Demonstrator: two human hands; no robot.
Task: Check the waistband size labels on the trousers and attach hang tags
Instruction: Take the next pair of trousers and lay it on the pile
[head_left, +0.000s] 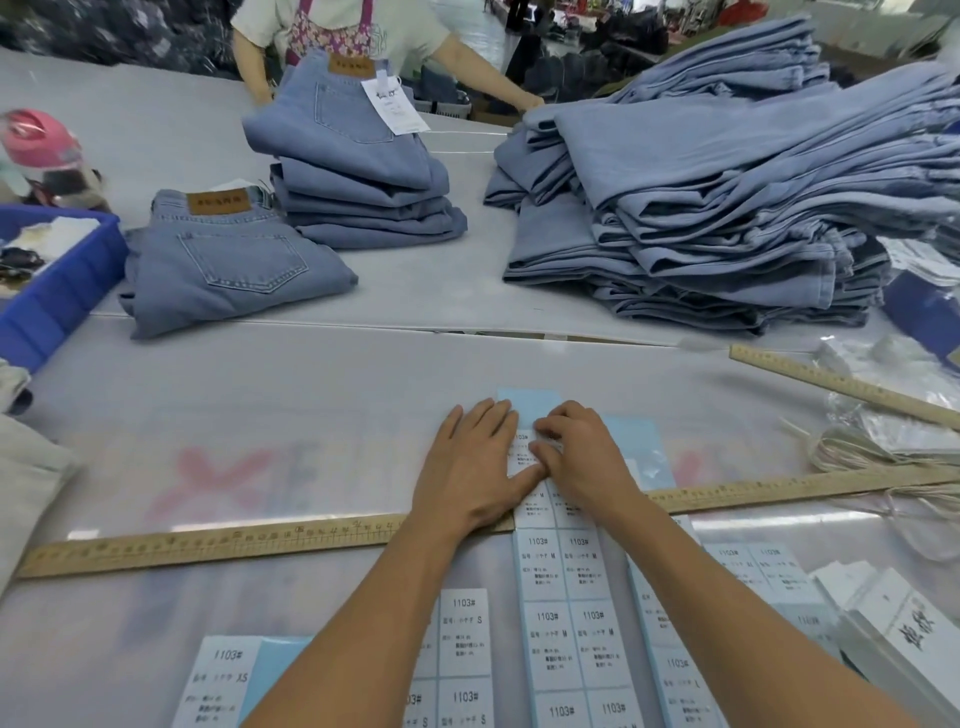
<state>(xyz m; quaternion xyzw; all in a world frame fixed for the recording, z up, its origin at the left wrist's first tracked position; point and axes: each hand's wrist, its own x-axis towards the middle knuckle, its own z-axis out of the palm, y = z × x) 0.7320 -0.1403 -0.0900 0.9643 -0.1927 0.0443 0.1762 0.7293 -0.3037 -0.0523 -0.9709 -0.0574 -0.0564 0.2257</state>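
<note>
Both my hands lie on a light blue sheet of size stickers (561, 587) marked 1103# M, at the table's middle front. My left hand (475, 462) presses flat on its left side, fingers straight. My right hand (582, 452) has its fingertips curled onto a white sticker (524, 457) near the sheet's top; whether they pinch it I cannot tell. Other sticker sheets marked XS (223, 680), S (462, 654) and L (675, 670) lie nearer me. Folded light blue jeans (228, 265) lie at the back left, beside a stack (363, 187) whose top pair carries a white hang tag (392, 106).
A large pile of jeans (727, 197) fills the back right. A long wooden ruler (260, 540) crosses the table under my arms, another ruler (841, 387) at the right. A blue bin (57, 291) stands at the left. Hang tags (893, 618) and strings (852, 457) lie right. A person (343, 36) works opposite.
</note>
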